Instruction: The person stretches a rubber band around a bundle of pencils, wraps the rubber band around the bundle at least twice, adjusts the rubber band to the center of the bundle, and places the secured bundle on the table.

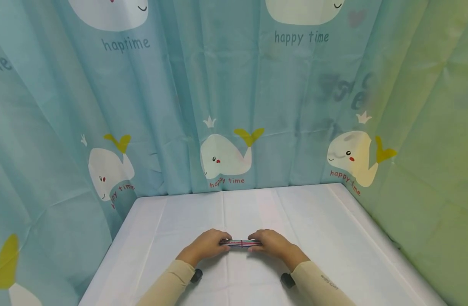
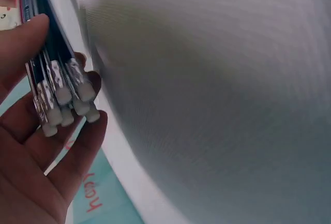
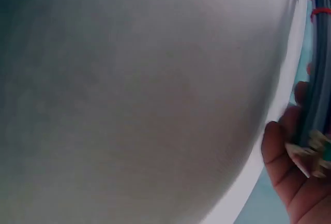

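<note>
A bundle of several pencils (image 1: 241, 243) lies crosswise between my two hands over the white table, tied round its middle with a red band (image 3: 321, 12). My left hand (image 1: 207, 245) grips the end with the white erasers (image 2: 63, 95) and silver ferrules, thumb on one side and fingers on the other. At the opposite end my right hand (image 1: 274, 245) holds the bundle, its fingers around the sharpened wooden tips (image 3: 316, 149). Parts of the pencils are hidden behind the fingers. The left wrist view shows dark barrels (image 2: 54, 40) close to the thumb.
A white cloth (image 1: 173, 221) covers the table. Blue curtains (image 1: 234, 85) with whale prints hang behind and to the left, and a greenish curtain (image 1: 429, 170) hangs at the right. Dark wrist devices (image 1: 196, 276) show beneath both forearms.
</note>
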`<control>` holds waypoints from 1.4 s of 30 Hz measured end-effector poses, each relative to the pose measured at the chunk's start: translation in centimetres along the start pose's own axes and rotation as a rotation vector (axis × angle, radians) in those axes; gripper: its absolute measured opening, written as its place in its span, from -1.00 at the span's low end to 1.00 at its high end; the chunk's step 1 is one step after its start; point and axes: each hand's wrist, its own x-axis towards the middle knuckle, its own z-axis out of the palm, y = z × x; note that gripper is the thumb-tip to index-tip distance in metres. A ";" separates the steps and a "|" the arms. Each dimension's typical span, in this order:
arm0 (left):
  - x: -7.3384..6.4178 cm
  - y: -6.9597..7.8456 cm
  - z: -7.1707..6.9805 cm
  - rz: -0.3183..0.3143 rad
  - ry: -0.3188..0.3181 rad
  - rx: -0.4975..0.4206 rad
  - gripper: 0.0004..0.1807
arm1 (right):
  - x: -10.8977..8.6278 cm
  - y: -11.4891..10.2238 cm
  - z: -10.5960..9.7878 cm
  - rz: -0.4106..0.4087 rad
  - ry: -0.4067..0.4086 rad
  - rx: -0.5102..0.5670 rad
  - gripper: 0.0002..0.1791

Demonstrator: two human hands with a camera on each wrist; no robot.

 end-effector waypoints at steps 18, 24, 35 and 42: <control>-1.2 1.8 1.6 -0.051 -0.040 0.417 -0.62 | 0.5 -1.2 0.3 -0.114 -0.015 -0.449 -0.76; -1.9 2.4 1.5 -0.027 -0.045 0.377 -0.55 | 0.9 -1.2 0.5 -0.069 -0.022 -0.518 -0.74; -2.2 2.0 2.0 -0.134 -0.166 -0.033 -0.37 | -0.1 -1.1 0.3 0.127 -0.194 -0.246 -0.48; -1.6 -0.2 1.5 -0.298 0.065 -0.491 -0.42 | -0.1 1.2 0.1 0.377 0.151 0.433 -0.56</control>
